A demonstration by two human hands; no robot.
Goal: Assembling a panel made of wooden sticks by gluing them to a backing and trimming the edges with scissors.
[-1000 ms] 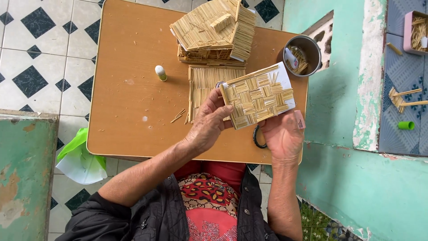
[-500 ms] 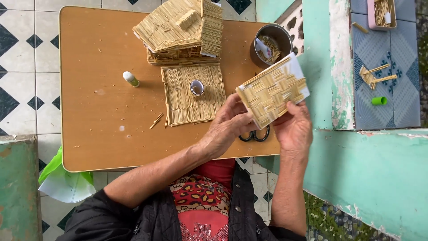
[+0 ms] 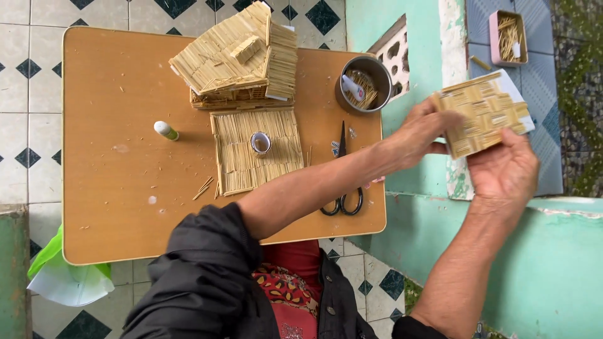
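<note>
Both hands hold a flat panel of woven straw sticks [image 3: 483,113] on white backing, raised to the right of the wooden table [image 3: 113,207], over a turquoise wall. My left hand [image 3: 418,132] grips its left edge, its arm crossing over the table. My right hand [image 3: 502,169] supports the panel from below. On the table stand a stick-built house model [image 3: 239,56] and a flat stick mat [image 3: 254,150] with a small tape roll [image 3: 260,142] on it.
Black scissors [image 3: 343,182] lie near the table's right edge. A metal tin [image 3: 363,83] holds sticks and a glue bottle. A green-capped glue tube [image 3: 166,130] lies at left. A pink box of sticks [image 3: 509,36] sits beyond the wall. A green bag [image 3: 63,276] hangs lower left.
Both hands carried the woven panel to the right, from above the table's edge to past it over the wall. The view shifted right with them.
</note>
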